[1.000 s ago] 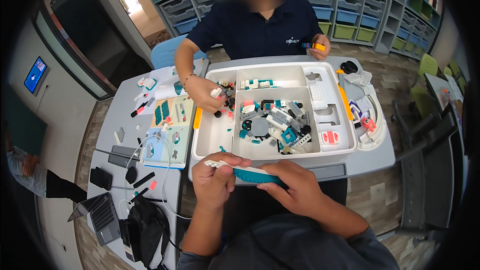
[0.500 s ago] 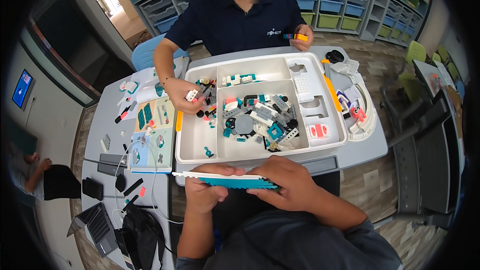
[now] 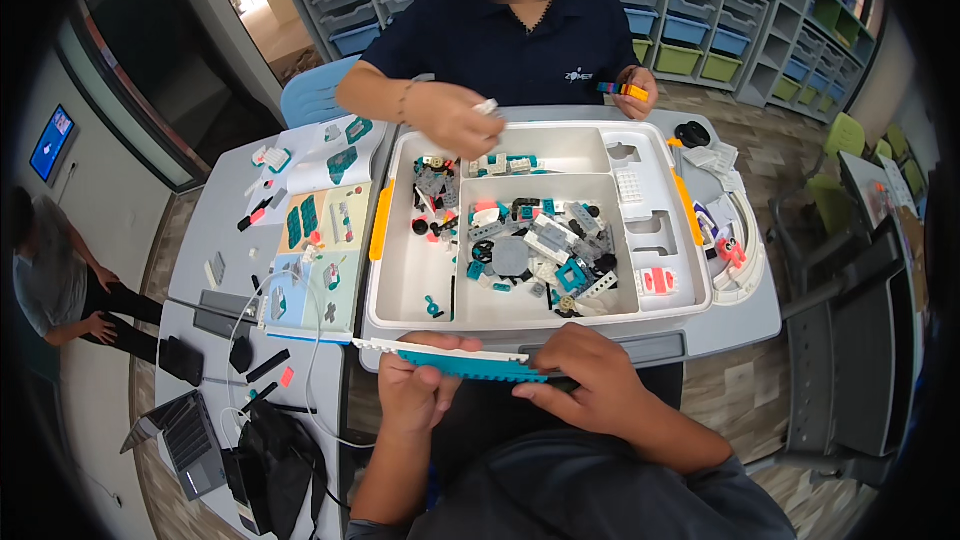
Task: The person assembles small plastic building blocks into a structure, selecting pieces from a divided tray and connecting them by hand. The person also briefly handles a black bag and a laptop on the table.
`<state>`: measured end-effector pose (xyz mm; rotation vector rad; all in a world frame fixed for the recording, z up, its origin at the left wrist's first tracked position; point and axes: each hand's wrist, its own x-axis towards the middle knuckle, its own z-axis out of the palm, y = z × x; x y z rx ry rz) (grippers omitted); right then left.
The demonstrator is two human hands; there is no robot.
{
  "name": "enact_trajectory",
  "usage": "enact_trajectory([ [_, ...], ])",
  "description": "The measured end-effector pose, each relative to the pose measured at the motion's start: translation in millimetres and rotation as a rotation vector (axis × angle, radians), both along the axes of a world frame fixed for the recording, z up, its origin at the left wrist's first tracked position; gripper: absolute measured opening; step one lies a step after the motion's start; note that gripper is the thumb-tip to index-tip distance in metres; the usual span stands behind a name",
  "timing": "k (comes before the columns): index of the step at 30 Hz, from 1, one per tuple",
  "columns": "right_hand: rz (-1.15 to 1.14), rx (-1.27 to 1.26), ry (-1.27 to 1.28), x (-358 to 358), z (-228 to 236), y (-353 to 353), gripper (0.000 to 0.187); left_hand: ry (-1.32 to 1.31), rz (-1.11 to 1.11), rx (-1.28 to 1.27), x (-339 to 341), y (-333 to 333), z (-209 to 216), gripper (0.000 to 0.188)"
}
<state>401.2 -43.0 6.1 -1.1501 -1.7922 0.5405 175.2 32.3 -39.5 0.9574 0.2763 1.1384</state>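
Low in front of the white bin, my left hand (image 3: 428, 385) pinches a teal toothed-edge building plate (image 3: 470, 368) with a thin white piece (image 3: 385, 345) along its upper side. The white piece sticks out past my left fingers. My right hand (image 3: 590, 375) is closed about the right end of the teal plate, thumb below and fingers above; its fingertips are partly hidden. Beyond my hands stands the white bin (image 3: 545, 318) with several compartments. Loose grey, white, teal and black building bricks (image 3: 545, 245) lie heaped in its middle compartment.
Across the table a co-worker's hand (image 3: 455, 122) holds a small white brick; the other holds a colourful block (image 3: 625, 91). Left lie an open picture booklet (image 3: 318, 240), a looped white cable, a black bag (image 3: 285, 460) and a laptop (image 3: 190, 440). White curved parts (image 3: 745, 250) lie right.
My right fingers have shifted right along the plate, baring more of its end. The co-worker's hand has lifted from the left compartment, up and to the right, with the white brick.
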Motion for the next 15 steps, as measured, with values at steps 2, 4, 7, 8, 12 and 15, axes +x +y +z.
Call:
enact_trajectory([
  [2,-0.012,0.012,-0.022,-1.4,-1.4,-1.0,0.024,0.015,0.023,0.002,-0.7,-1.6,-2.2,0.049],
  [4,0.009,0.024,-0.021,-5.1,1.7,-1.0,0.023,0.022,0.036,0.006,-0.5,-1.2,-3.4,0.050],
  [7,0.020,0.078,-0.055,-3.0,1.7,2.8,0.022,0.027,0.019,0.005,-1.4,1.6,-3.5,0.052],
  [8,0.023,0.092,-0.053,-2.6,0.6,2.3,0.022,0.024,0.019,-0.002,-1.2,-0.2,-4.1,0.052],
  [12,0.043,0.140,-0.030,-2.4,0.3,1.6,0.020,0.015,0.015,0.001,-1.1,-1.5,-1.9,0.052],
  [15,0.043,0.144,-0.025,-1.3,1.4,2.1,0.021,0.013,0.016,0.004,0.0,-1.7,-0.1,0.051],
])
